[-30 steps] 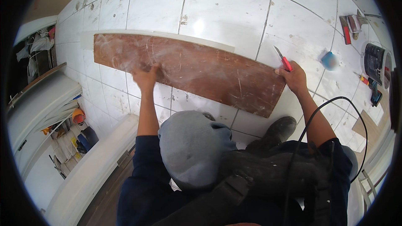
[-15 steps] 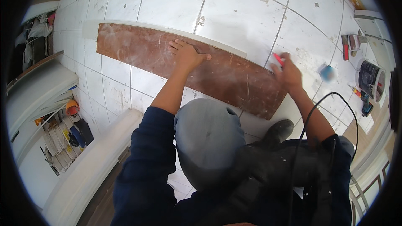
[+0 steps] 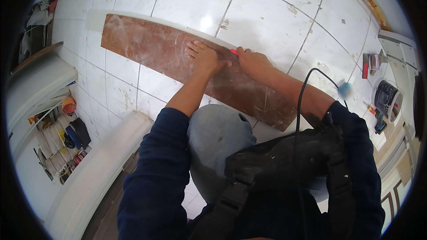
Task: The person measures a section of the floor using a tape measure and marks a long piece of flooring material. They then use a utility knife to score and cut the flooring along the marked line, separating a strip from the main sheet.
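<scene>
A long brown board (image 3: 147, 38) with pale scuffs lies across the white tiled floor. A thin pale strip (image 3: 195, 32) shows along its far edge. My left hand (image 3: 205, 60) lies flat on the board near its middle, fingers spread and thumb out to the right. Just right of it, my right hand (image 3: 253, 63) is closed around a slim red tool (image 3: 234, 52) at the board's far edge. Only the red end pokes out of the fist, so its exact kind is hidden. My knee (image 3: 218, 138) is close to the board's near edge.
To the right are a dark bucket (image 3: 386, 100), a red-handled hand tool (image 3: 365, 66), a blurred blue round object (image 3: 344, 90) and a power tool (image 3: 380, 125). A black cable (image 3: 307, 84) loops over my right arm. Assorted tools (image 3: 66, 138) sit at the left, beyond a white ledge (image 3: 106, 160).
My right hand has moved left along the board's far edge with the red tool, from near its right end to beside my left hand. My left hand stays flat on the board.
</scene>
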{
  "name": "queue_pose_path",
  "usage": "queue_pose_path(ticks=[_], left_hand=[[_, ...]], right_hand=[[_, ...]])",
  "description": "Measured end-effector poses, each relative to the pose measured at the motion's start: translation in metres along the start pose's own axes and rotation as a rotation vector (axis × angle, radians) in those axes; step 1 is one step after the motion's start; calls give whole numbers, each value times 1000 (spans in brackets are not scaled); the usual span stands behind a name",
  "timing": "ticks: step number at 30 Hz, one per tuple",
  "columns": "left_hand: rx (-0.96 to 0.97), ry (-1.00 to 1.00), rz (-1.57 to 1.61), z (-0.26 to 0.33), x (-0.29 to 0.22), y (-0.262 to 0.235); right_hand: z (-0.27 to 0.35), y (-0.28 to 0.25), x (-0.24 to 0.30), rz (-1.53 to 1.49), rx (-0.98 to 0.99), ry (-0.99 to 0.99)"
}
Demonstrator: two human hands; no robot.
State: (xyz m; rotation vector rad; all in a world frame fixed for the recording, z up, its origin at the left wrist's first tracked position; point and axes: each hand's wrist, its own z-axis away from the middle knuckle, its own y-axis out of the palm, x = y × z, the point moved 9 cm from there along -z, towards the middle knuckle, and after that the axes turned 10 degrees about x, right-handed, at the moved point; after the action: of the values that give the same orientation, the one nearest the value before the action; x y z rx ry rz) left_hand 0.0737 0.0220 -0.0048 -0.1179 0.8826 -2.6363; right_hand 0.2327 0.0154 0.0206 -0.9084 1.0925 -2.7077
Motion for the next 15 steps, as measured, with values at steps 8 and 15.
queue_pose_path(ticks=[8, 15], left_hand=[[28, 5, -20, -7, 0, 3], [14, -14, -23, -8, -4, 6]], right_hand=[[-6, -13, 9, -15, 17, 0], [28, 23, -41, -140, -48, 164]])
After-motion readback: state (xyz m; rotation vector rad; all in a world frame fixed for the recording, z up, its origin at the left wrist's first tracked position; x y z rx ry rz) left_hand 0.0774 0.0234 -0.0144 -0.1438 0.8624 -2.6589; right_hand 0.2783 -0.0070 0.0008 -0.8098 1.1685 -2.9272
